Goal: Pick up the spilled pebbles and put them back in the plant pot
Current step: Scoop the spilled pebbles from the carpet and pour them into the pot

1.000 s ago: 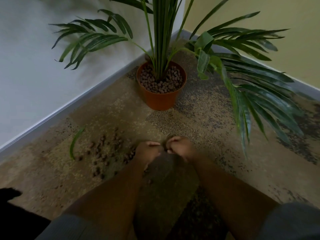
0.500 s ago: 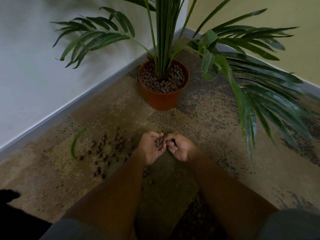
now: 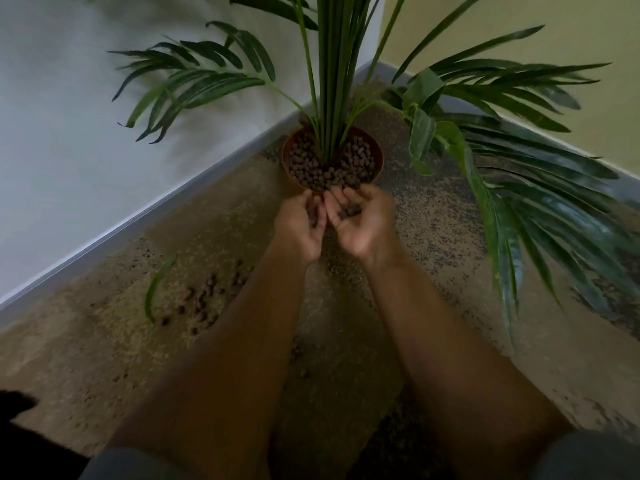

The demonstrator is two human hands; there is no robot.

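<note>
An orange plant pot [image 3: 378,157] full of brown pebbles stands in the room's corner with a tall green palm growing from it. Just in front of the pot's near rim, my left hand [image 3: 302,224] and my right hand [image 3: 363,223] are held side by side, palms up and cupped. Brown pebbles [image 3: 351,211] lie in my right palm, and a few show in my left. Spilled pebbles [image 3: 204,299] lie scattered on the carpet to the left of my left forearm.
A fallen green leaf [image 3: 156,289] lies on the carpet beside the spilled pebbles. Long palm fronds [image 3: 512,216] hang low on the right. White wall and skirting board [image 3: 138,220] run along the left; a yellow wall stands at the right.
Both hands lifted off the carpet with scooped pebbles and moved forward, from the middle of the carpet up to the pot's near rim.
</note>
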